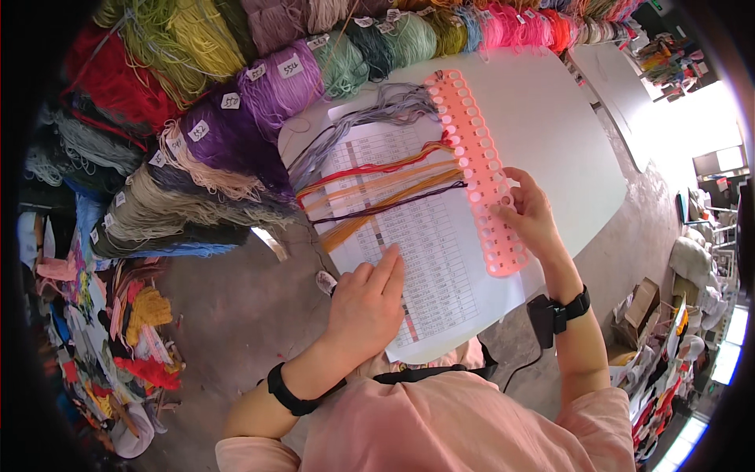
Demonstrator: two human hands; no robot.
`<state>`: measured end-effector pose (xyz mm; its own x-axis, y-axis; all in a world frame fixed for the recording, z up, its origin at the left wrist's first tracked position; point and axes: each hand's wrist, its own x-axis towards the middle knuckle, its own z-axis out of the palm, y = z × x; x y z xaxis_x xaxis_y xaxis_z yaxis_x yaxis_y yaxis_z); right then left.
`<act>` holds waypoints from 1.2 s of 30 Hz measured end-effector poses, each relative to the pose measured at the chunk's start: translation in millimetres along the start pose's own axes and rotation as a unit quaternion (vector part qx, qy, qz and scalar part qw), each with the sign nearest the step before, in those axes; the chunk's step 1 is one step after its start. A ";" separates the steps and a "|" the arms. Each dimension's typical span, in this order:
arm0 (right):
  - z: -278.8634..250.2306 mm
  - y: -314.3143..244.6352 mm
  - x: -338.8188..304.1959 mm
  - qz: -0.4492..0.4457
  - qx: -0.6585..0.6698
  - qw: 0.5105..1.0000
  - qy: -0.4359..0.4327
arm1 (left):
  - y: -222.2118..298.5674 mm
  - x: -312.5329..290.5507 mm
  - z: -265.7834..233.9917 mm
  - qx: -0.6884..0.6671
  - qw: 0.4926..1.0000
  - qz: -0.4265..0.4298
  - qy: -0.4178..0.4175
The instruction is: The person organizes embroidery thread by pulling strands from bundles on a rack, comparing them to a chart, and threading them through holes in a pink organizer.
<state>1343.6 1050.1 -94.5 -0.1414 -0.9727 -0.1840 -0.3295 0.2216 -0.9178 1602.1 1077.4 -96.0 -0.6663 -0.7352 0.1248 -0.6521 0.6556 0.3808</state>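
A pink thread organizer card [476, 149] with holes along both long edges lies over a printed chart [440, 271] on the table. My right hand [535, 216] pinches the card's right edge between thumb and fingers. From its left edge hang thread bundles: grey-blue threads [370, 118] at the far end, then red and yellow threads [377, 170], peach, golden-orange and dark purple threads [393, 204] closer to me. My left hand [366, 303] rests on the chart with its index finger stretched toward a row. It holds nothing, its other fingers partly bent.
Labelled thread hanks, including purple ones [279, 90], green ones [409, 41] and pink ones [515, 30], line the table's [578, 149] far and left edges. Coloured scraps [145, 322] heap at the left. An open cardboard box [641, 307] and more piled material are at the right.
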 end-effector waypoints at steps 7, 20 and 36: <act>-1.1 11.2 1.7 -0.012 0.064 0.998 0.022 | 12.1 -0.1 2.4 0.041 0.998 -0.046 -0.012; 6.6 -3.1 -7.4 0.022 0.067 0.996 0.056 | 6.3 0.7 1.7 0.062 0.998 -0.012 -0.013; -2.2 8.2 -7.3 0.012 0.107 0.993 0.057 | 9.6 12.2 2.2 0.036 0.999 0.016 -0.018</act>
<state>1339.9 1059.2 -100.0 -0.2558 -0.9503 -0.1777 -0.1204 0.2137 -0.9694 1586.9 1075.0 -92.8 -0.6985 -0.7083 0.1016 -0.6544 0.6898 0.3098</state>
